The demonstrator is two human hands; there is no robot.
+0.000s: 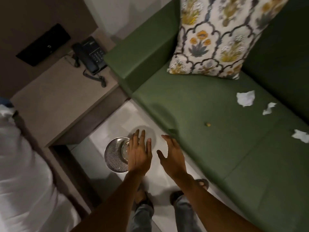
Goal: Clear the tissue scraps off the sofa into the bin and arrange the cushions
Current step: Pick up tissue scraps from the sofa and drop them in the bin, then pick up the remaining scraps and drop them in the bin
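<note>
A person stands on a pale tiled floor at the corner of a green sofa, both bare hands stretched forward and empty. The left hand hangs over the rim of a round metal bin that stands on the floor just beside the sofa's front edge, its fingers spread flat and holding nothing. The right hand is close beside it, nearer the sofa, with its fingers loosely curled apart and likewise holding nothing. Three white tissue scraps lie on the seat to the right: a larger crumpled one, a smaller one just beside it, and a third near the frame's edge, well apart from the bin. A tiny yellowish crumb lies on the seat between them and the hands. A floral patterned cushion stands propped upright in the sofa's corner against the backrest. To the left, a black telephone with a coiled cord rests on a beige desk, beside a dark flat folder. White bedding fills the lower left corner. Sandalled feet and grey trousers show below the arms.
</note>
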